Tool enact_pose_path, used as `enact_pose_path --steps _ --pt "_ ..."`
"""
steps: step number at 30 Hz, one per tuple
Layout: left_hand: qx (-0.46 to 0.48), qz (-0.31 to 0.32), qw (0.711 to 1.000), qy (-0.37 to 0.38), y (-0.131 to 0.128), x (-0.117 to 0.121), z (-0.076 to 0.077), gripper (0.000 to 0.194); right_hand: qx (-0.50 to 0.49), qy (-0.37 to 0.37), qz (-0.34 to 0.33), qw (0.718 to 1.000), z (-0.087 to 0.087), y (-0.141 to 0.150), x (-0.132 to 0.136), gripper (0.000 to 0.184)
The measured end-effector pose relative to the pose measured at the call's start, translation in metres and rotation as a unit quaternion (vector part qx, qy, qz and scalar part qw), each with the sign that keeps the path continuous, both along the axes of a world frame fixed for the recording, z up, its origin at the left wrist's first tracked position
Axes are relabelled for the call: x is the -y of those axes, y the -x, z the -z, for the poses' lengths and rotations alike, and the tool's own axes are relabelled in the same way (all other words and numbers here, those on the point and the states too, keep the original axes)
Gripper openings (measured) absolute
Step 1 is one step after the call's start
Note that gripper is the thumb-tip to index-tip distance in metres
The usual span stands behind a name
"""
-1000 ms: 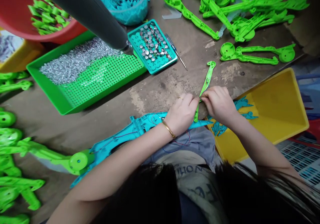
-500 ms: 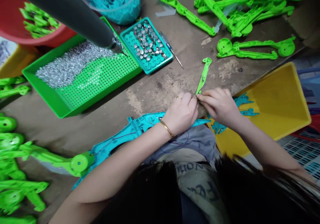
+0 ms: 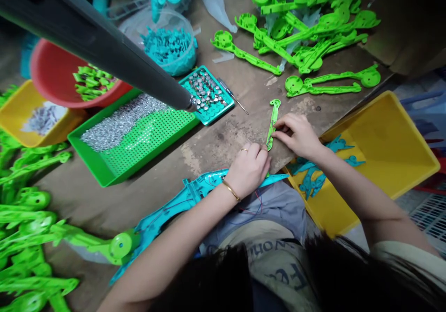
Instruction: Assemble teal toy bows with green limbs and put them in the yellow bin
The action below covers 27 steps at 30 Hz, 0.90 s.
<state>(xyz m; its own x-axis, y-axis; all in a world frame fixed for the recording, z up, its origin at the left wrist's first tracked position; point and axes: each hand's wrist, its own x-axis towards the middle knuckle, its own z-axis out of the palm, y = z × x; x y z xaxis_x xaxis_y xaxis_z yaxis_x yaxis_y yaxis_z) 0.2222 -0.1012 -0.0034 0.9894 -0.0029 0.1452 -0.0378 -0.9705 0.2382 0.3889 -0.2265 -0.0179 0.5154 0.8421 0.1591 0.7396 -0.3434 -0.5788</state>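
The narrow green piece (image 3: 274, 111) reaches out beyond the left hand (image 3: 248, 169), which grips its near end, and lies just left of the right hand (image 3: 298, 134), whose fingertips are at its edge (whether pinching, I cannot tell). It looks like light, stiff plastic, perhaps slick and fragile where thinnest; the edges nearest the left hand seem the surest hold.

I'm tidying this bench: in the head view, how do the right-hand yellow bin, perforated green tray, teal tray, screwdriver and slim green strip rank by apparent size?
Largest to smallest:
1. yellow bin
2. perforated green tray
3. teal tray
Unranked below: screwdriver and slim green strip look alike; the left hand may hide some strip.
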Motion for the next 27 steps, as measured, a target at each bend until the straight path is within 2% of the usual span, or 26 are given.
enact_pose_path --steps 4,10,13,16,19,23,25,27 --pt "0.015 0.006 1.0 -0.002 0.001 0.0 0.002 0.026 0.006 -0.022 0.011 1.0 0.001 0.005 0.001 0.007" --pt "0.034 0.01 0.999 -0.011 0.0 -0.001 0.003 0.023 0.074 -0.016 -0.008 0.997 0.005 0.007 -0.001 0.015" --pt "0.036 0.009 0.999 -0.007 -0.001 0.0 0.002 0.022 0.045 -0.013 0.031 0.998 0.005 0.005 -0.003 0.011" --pt "0.035 0.011 0.999 -0.008 -0.002 0.0 0.002 0.023 0.027 0.005 0.06 0.998 0.002 0.004 -0.003 0.014" --pt "0.021 0.008 1.0 -0.011 -0.002 0.001 0.002 0.025 0.124 0.052 0.015 0.991 -0.004 0.008 0.0 0.023" --pt "-0.001 0.01 1.0 -0.003 -0.003 0.001 0.001 0.026 0.277 0.104 -0.054 0.954 -0.011 0.016 0.01 0.031" --pt "-0.001 0.003 1.0 -0.006 -0.003 0.002 0.001 0.026 0.292 0.106 -0.058 0.949 -0.013 0.017 0.014 0.033" --pt "0.005 -0.008 1.0 -0.014 -0.003 0.003 0.001 0.025 0.266 0.099 -0.059 0.957 -0.011 0.015 0.015 0.032"
